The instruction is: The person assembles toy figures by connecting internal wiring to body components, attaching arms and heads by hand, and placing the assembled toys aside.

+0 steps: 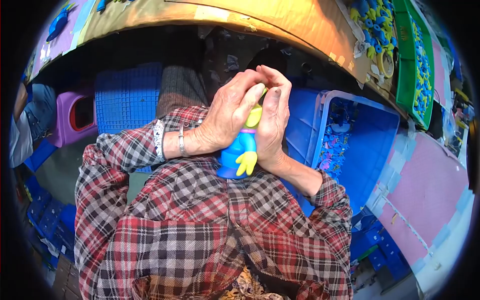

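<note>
A toy figure (234,154) with a blue body, a blue arm, a yellow hand, a pink collar and a yellow-green head rests upright against my lap. My left hand (234,107) is closed round one side of its head. On the other side, my right hand (271,125) presses in, thumb upward beside my left thumb. Fingers of both hands meet over the top of the head, so most of the head is hidden.
At my right stands a blue bin (385,127) with colourful small pieces inside. A green tray (407,75) of blue and yellow parts sits beyond it. Ahead is a cardboard-covered table (300,27) with a heap of parts (377,30). A blue crate (127,97) and pink stool (65,117) stand left.
</note>
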{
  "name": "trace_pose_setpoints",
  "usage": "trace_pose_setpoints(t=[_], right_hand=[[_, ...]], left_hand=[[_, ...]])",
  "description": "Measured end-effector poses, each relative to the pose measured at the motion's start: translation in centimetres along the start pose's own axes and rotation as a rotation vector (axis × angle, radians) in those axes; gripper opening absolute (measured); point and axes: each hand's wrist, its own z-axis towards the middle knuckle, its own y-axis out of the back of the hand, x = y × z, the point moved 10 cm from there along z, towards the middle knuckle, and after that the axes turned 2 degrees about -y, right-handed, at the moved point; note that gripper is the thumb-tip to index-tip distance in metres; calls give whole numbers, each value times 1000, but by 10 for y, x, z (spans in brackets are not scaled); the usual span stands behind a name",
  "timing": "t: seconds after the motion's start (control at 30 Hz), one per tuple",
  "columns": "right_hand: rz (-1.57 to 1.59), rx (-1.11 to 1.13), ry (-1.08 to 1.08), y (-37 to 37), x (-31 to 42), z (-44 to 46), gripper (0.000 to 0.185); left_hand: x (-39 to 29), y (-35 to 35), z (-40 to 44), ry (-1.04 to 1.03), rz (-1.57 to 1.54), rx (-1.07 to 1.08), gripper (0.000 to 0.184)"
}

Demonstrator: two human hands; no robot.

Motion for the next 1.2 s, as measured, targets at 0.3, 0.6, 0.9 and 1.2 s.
trace_pose_setpoints(t=[0.3,0.6,0.9,1.2], right_hand=[[255,-62,-171,-11,-16,-16,56],[259,39,-21,-17,35,64,56],[223,110,270,-80,102,93,53],[43,173,304,-110,67,89,58]], left_hand=[[31,6,-35,183,-347,-39,57],[-20,40,22,-248,-276,-286,43],[-41,118,47,-58,-760,-250,62],[-112,429,61,-315,580,-1041,82]])
